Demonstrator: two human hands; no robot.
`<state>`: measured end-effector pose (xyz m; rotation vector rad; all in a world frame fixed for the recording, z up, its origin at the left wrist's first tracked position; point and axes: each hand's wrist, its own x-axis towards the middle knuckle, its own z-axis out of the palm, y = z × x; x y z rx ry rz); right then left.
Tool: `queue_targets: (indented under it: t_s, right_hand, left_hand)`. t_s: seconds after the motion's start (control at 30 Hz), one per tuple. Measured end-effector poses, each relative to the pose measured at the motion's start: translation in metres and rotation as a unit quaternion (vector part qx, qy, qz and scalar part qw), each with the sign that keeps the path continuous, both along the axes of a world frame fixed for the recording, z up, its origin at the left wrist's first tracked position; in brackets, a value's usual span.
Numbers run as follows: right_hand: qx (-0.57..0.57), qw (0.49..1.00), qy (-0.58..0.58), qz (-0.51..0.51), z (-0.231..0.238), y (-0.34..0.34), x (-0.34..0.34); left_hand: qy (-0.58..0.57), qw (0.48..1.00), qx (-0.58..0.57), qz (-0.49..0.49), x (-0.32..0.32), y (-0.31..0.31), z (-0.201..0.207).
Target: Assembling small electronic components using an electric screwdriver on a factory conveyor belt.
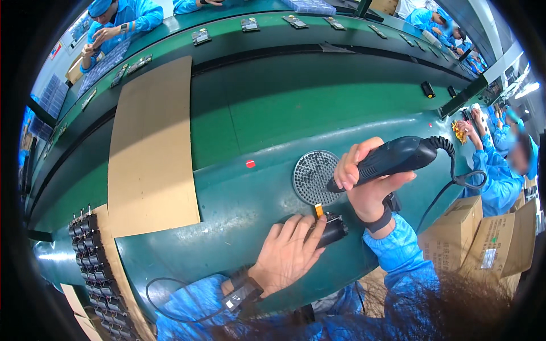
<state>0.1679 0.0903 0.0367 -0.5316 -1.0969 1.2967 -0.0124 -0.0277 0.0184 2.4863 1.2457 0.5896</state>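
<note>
My left hand presses down on a small black cylindrical part lying on the green bench; an orange flat cable sticks up from the part. My right hand grips a black electric screwdriver with a coiled cord, held sideways with its tip pointing left over a round grey dish of small screws. Both wrists carry dark straps, and the sleeves are blue.
A cardboard sheet lies on the bench to the left. Several black cylindrical parts sit in rows at the lower left. Small devices ride the conveyor beyond. Other people in blue work at the top left and right. Cardboard boxes stand at the right.
</note>
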Motion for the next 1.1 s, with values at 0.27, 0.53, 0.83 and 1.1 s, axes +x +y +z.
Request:
queue_targets:
  t_s: [0.27,0.53,0.83,1.1]
  right_hand:
    - [0.037,0.998,-0.053,0.007,-0.0014,-0.0023,-0.0029]
    - [0.007,1.000,-0.003,0.017,-0.0025,-0.0035,-0.0002]
    - [-0.003,0.999,-0.002,0.044,-0.0044,-0.0018,-0.0001]
    - [0.019,1.000,-0.009,0.006,0.0029,-0.0089,0.0001]
  left_hand:
    - [-0.001,1.000,0.002,-0.003,0.0008,-0.0025,0.0027]
    - [-0.007,1.000,0.007,0.000,-0.0007,-0.0027,0.0013]
    - [-0.016,1.000,0.007,-0.002,-0.0024,-0.0032,0.0029]
    - [-0.025,1.000,0.000,0.010,-0.0004,-0.0039,-0.0011]
